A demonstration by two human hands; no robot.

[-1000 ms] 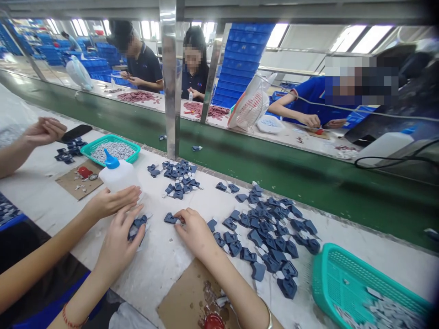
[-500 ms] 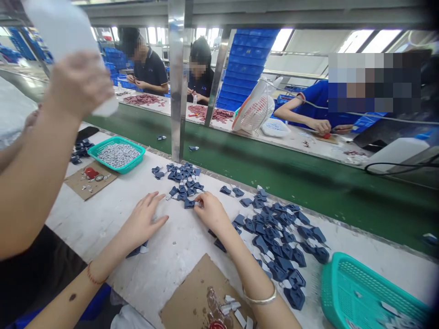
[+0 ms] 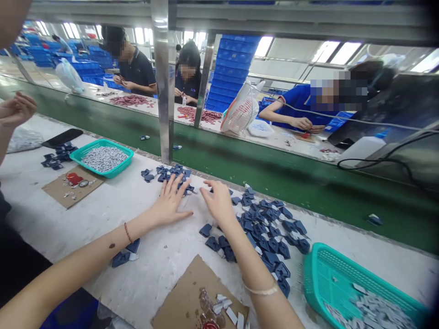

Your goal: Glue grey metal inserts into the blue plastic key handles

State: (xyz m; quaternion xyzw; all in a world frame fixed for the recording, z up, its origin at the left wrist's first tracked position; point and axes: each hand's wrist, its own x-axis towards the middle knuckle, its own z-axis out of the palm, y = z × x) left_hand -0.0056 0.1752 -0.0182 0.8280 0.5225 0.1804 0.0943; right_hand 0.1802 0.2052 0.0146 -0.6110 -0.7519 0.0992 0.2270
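My left hand (image 3: 170, 201) lies palm down with its fingers spread, their tips over the near side of a small pile of dark blue parts (image 3: 166, 172). To the right of it, my right hand (image 3: 219, 203) has thumb and forefinger apart, and no part shows between them. A larger heap of dark blue parts (image 3: 264, 224) with white tabs spreads beside my right wrist and forearm. Two more blue parts (image 3: 120, 259) lie by my left forearm. Cardboard (image 3: 181, 292) with clear glue and white strips sits between my forearms.
A teal basket (image 3: 310, 274) of white pieces stands at right; another teal basket (image 3: 128, 160) stands at left near a second cardboard (image 3: 51, 187). Beyond the metal post (image 3: 164, 91) runs a green belt (image 3: 222, 160). A co-worker's hand (image 3: 17, 109) is at far left.
My right hand has let go of the blue part it pinched. My left hand has moved forward and right to the small pile. The co-worker's raised arm and white bottle have left the view.
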